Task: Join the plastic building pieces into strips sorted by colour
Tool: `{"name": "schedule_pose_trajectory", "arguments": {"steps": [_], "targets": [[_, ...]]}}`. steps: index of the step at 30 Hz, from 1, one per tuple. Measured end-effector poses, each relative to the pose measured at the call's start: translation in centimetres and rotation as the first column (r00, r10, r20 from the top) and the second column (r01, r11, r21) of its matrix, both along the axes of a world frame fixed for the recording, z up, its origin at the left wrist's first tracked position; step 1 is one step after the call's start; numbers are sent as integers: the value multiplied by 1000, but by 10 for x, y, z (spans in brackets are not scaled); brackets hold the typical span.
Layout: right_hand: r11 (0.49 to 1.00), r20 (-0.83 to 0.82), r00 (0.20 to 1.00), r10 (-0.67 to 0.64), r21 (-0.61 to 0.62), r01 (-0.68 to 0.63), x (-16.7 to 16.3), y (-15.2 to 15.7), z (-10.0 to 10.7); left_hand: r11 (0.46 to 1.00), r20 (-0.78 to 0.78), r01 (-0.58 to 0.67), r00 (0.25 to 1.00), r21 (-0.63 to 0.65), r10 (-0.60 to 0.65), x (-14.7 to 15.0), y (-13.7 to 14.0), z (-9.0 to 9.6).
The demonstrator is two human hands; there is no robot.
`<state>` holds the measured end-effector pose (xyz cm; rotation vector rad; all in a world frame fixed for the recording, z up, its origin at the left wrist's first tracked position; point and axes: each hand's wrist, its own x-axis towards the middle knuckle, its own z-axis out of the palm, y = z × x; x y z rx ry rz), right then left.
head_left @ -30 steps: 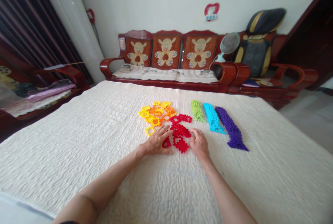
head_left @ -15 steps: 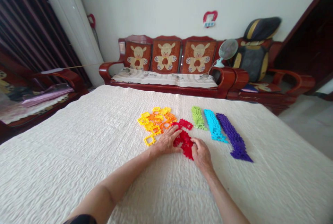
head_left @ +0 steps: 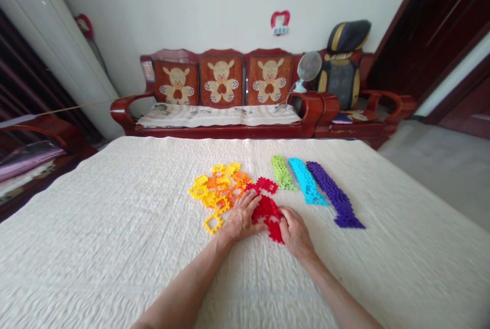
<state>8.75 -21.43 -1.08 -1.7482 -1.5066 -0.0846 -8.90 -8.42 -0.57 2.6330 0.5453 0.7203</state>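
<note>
Red plastic interlocking pieces (head_left: 266, 207) with notched edges lie in a loose cluster between my hands. My left hand (head_left: 241, 218) rests over the cluster's left side, fingers stretched out and thumb apart. At the right edge, my right hand (head_left: 296, 232) has its thumb and curled fingers closed on a red piece; its fingertips are partly hidden. Beside my left hand is a heap of yellow pieces (head_left: 209, 198) and orange pieces (head_left: 242, 178). A square yellow frame (head_left: 206, 224) lies nearest to my left wrist.
To the right, overlapping pieces form a green row (head_left: 281, 171), a light blue row (head_left: 306, 180) and a purple row (head_left: 329, 191). All lie on a cream quilted cover (head_left: 115, 227). Beyond its far edge stand a wooden sofa (head_left: 310, 107) and a small fan (head_left: 309, 67).
The view has turned to the right, so the scene sits further left. Both hands stay at the red pieces, which have shifted slightly between them.
</note>
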Motion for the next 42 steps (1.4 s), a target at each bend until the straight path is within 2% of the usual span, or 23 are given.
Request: {"name": "schedule_pose_trajectory", "arguments": {"steps": [8, 18, 25, 30, 32, 34, 36, 38, 42], "targets": [[1000, -7, 1000, -6, 13, 6, -1, -2, 2, 1000, 27, -2, 1000, 28, 1, 2, 0, -3], [996, -9, 999, -48, -80, 47, -3, -9, 0, 1000, 47, -5, 999, -7, 6, 2, -2, -5], [995, -3, 1000, -20, -99, 19, -4, -11, 7, 999, 181, 11, 983, -38, -4, 4, -1, -9], [988, -168, 986, -14, -154, -12, -5, -14, 16, 994, 305, -86, 947, -66, 102, 7, 2, -10], [989, -273, 962, -28, -147, -13, -4, -18, 21, 986, 324, -126, 933, -111, 155, 8, 3, -10], [987, -308, 951, 19, -143, -66, -3, -22, 27, 979, 315, -141, 932, -148, 182, 8, 4, -8], [971, -234, 962, 142, -156, -181, -3, -27, 32, 977, 313, -139, 932, -163, 185, 8, 5, -5], [937, -85, 960, 266, -211, -278, -5, -29, 34, 977, 325, -123, 929, -175, 175, 6, 5, -2], [911, 109, 942, 318, -311, -272, -10, -27, 30, 968, 365, -61, 919, -245, 151, 4, 6, 4]]}}
